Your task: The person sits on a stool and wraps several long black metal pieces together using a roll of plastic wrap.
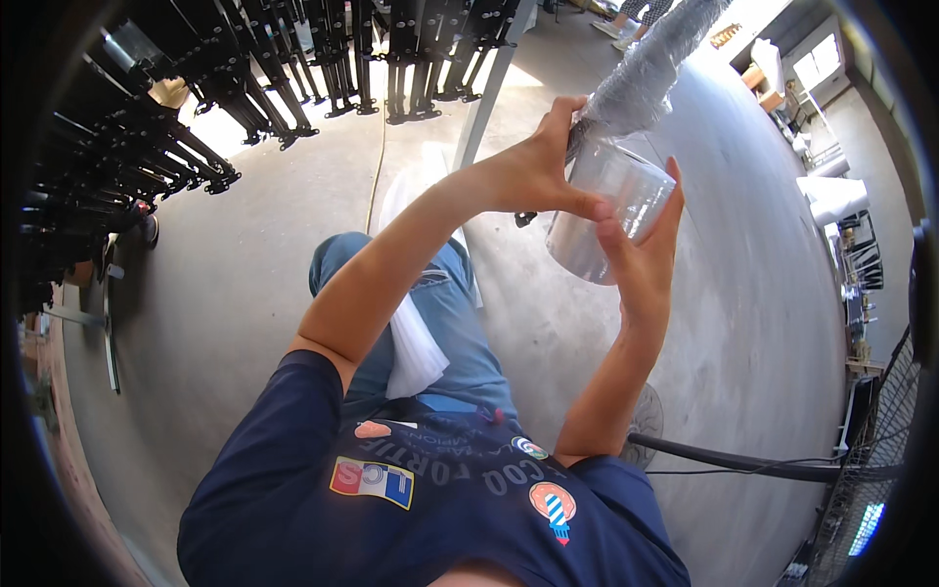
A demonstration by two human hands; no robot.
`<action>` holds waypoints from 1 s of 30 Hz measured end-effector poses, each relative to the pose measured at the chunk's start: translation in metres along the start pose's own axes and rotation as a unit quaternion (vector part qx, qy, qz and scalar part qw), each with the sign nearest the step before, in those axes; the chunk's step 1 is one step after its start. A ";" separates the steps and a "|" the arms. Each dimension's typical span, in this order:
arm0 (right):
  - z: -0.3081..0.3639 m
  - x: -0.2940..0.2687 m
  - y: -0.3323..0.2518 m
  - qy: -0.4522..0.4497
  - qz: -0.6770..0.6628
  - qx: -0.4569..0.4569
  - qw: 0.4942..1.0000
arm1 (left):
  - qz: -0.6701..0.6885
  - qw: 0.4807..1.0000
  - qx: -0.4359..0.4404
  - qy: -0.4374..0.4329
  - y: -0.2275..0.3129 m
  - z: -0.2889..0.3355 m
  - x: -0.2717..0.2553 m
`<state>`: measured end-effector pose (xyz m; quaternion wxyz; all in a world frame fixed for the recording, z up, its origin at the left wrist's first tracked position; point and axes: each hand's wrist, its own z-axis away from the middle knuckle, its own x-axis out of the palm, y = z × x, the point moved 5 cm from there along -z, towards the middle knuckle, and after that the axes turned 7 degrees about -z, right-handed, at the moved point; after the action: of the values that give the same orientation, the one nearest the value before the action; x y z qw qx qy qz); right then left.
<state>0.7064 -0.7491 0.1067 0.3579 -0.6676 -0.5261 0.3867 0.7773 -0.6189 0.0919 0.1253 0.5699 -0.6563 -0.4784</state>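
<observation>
A roll of clear stretch film (pixel 633 183) is between my two hands, tilted, in front of and above my knees. My left hand (pixel 550 168) grips it from the left, its thumb pressed on the roll's side and its fingers up by the end near the wrapped piece. From the right, my right hand (pixel 646 259) holds the roll with its thumb on the near side and fingers along the far side. Just beyond the roll, a long piece wrapped in clear film (pixel 641 83) slants up to the upper right. The wrapping hides what is inside.
Many black metal bars with brackets (pixel 411 59) hang in rows at the upper left. A pale upright post (pixel 494 93) stands beside them. White sheet material (pixel 416 342) hangs by my leg. A black pole (pixel 734 455) and mesh guard (pixel 880 440) are at right. Another person's feet (pixel 616 31) show far off.
</observation>
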 end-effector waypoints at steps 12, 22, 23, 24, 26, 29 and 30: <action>0.014 -0.008 -0.018 0.212 0.195 -0.061 0.956 | -0.023 0.995 0.001 -0.098 -0.003 -0.029 -0.022; 0.008 -0.002 -0.006 0.218 0.092 -0.005 0.972 | -0.142 0.985 -0.007 0.096 0.012 -0.020 -0.016; 0.009 0.002 -0.007 0.201 0.058 -0.020 0.978 | -0.170 0.981 -0.021 0.094 0.009 -0.021 -0.018; 0.011 0.009 -0.007 0.180 0.025 -0.035 0.983 | -0.196 0.976 -0.035 0.094 0.005 -0.023 -0.021; 0.014 0.015 -0.003 0.156 -0.014 -0.037 0.987 | -0.163 0.985 -0.044 0.042 -0.006 -0.022 -0.024; 0.008 0.007 0.002 0.172 -0.030 -0.032 0.984 | 0.032 0.987 0.015 -0.158 0.006 -0.012 -0.030; 0.009 0.008 0.002 0.168 -0.037 -0.034 0.985 | 0.087 0.978 0.029 -0.190 0.007 -0.010 -0.029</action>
<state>0.7006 -0.7406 0.0999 0.4321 -0.7148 -0.4958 0.2378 0.7894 -0.5990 0.1133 0.0230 0.4126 -0.7290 -0.5457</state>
